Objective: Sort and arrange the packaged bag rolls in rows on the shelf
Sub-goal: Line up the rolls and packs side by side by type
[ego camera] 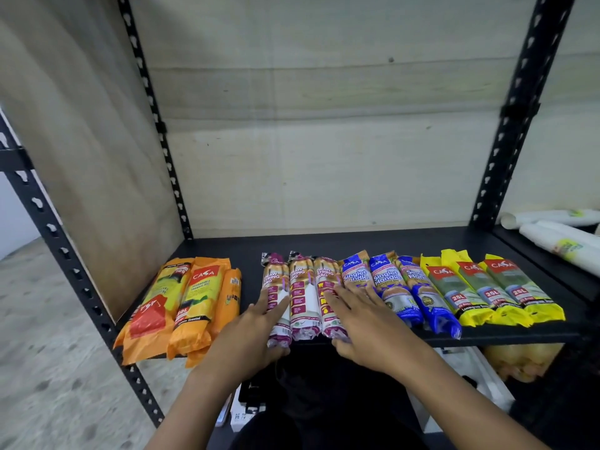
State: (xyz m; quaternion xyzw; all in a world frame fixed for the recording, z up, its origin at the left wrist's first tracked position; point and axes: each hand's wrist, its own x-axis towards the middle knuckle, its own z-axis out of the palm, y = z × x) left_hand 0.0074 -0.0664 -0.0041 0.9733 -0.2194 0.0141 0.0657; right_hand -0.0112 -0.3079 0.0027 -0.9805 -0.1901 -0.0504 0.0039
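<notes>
Both hands spread flat: left hand (256, 326) against the outer of 3 purple rolls (303, 300), right hand (363, 323) over the other side, on the shelf (487, 334).

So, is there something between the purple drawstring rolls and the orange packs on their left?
Nothing visible: bare black shelf lies between the purple drawstring rolls and the orange packs. The left hand rests on the leftmost roll.
</notes>
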